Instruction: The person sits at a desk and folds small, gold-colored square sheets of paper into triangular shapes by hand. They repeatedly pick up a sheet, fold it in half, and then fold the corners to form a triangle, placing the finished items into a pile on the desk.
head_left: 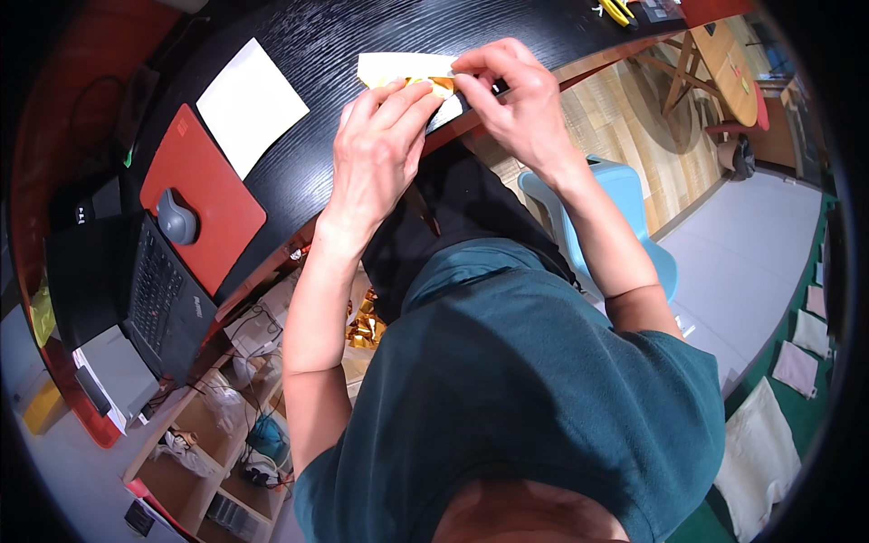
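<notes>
Black wood-grain desk (312, 41) spreads across the top of the head view, with a red mat (222, 195) near its left end and a pale wood floor (674, 158) far to the mat's right. On the mat sits 1 grey mouse (177, 217); just beside the mat's upper right edge lies 1 blank white sheet (253, 107). Below and left of the mat stands an open black laptop (167, 308).

Up and to the right of the mat, well apart from it, a strip of white paper (403, 65) and a crumpled yellow piece (444, 87) are at the desk's front edge, under 2 bare hands. The left hand (380, 149), the nearer to the mat, lays its bent fingers over the yellow piece; I cannot tell whether it grips. The right hand (520, 104), farther from the mat, brings thumb and forefinger together at the right end of the paper, though what they pinch is too small to tell.

Well right of the mat and lower than the desk is a light-blue chair (625, 195); below and right of the mat, gold foil (367, 326) shows.
</notes>
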A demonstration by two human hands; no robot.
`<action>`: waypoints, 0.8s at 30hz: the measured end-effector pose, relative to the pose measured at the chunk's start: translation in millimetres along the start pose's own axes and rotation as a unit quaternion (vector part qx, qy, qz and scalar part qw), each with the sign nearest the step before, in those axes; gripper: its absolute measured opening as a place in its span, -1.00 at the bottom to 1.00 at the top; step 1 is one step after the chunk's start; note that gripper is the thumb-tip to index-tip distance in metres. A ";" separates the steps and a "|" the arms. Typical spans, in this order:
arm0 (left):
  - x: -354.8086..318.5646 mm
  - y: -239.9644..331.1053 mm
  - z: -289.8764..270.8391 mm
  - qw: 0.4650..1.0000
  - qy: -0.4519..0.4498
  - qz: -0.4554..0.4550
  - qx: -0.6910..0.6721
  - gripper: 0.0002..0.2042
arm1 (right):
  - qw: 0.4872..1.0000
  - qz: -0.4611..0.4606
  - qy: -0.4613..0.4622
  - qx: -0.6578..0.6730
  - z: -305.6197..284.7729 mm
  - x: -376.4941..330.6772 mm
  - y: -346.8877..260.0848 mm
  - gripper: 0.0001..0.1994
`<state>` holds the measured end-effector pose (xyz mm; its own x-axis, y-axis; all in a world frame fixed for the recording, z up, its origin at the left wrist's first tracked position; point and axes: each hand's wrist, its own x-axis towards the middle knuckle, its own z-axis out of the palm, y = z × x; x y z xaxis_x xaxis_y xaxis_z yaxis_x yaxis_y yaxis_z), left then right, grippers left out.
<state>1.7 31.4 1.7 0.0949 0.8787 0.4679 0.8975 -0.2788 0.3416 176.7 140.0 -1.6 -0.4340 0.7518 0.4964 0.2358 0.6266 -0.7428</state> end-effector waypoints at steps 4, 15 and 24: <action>1.6 3.9 -2.8 1.000 -0.016 0.000 0.021 -0.50 | 0.997 0.003 -0.011 -0.074 -19.5 -0.8 -1.1 -0.82; 6.7 7.4 -4.4 0.999 -0.033 -0.008 0.032 -0.52 | 0.953 -0.191 -0.037 -0.232 -16.7 -24.0 9.3 -0.57; 8.4 8.8 -4.2 0.999 -0.022 -0.020 0.026 -0.55 | 0.951 -0.193 -0.021 -0.240 -14.4 -27.0 14.1 -0.55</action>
<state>8.5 34.7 12.0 0.0756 0.9053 0.4180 0.9220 -0.2232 0.3165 204.3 131.5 -19.0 -0.6014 0.4440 0.6642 0.4172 0.8835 -0.2128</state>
